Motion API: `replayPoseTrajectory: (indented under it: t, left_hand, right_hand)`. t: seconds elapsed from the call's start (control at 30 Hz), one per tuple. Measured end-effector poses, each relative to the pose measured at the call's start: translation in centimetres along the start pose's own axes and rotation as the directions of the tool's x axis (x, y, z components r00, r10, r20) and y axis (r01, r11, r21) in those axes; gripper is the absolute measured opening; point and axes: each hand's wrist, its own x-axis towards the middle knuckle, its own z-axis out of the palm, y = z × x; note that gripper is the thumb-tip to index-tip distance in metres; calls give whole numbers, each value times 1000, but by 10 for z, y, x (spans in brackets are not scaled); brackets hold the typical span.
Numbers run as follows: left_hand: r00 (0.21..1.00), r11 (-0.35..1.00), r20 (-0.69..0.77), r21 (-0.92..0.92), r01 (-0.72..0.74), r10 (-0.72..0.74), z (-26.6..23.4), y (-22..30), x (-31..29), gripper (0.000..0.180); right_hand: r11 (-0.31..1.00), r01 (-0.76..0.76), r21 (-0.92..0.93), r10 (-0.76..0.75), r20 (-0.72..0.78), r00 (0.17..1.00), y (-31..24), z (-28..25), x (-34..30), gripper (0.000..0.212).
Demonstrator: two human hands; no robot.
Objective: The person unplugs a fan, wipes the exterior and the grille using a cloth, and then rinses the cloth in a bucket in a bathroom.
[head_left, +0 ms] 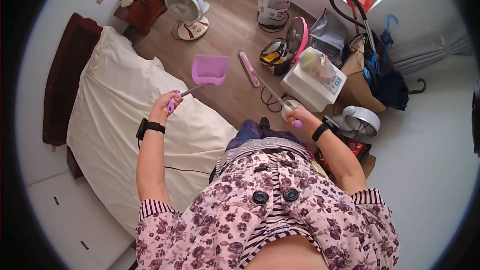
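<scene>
My left hand is closed around the purple grip of a dustpan, whose pink-purple scoop reaches out ahead over the floor beside the bed. In my right hand is the purple-ended handle of a small broom. Its thin grey shaft slants forward and left to a pink head, low over or on the floor; which of the two I cannot tell. A gap of wooden floor separates broom head and scoop. A few tiny reddish specks lie on the floor beyond the scoop.
A bed with a cream sheet fills the left. A white fan stands at the far left, a printed sack at the back. Along the right are a black bag, a white box, a cardboard box and umbrellas.
</scene>
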Motion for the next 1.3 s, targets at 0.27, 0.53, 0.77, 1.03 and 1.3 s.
replayPoseTrajectory:
  t: [0.27,0.53,0.77,1.03,1.3]
  left_hand:
    - [1000,999,-15,-37,6,-7,-23,-7,-2,33]
    - [995,994,1,-50,98,-98,-27,-30,22,29]
    - [989,992,-92,47,119,-114,-5,-54,51,20]
    - [962,928,-242,315,198,-123,-9,-50,35,32]
    - [957,870,-248,425,249,-152,5,-27,44,46]
  right_hand:
    - [986,127,-109,-129,-9,992,-41,5,21,10]
    - [969,152,-196,-187,-173,967,-27,-23,33,12]
    - [987,95,-131,-128,-272,954,-15,-38,29,12]
    - [974,-45,-223,-47,-392,919,-25,-55,86,10]
    - [-224,145,-964,-51,160,986,51,-29,200,26]
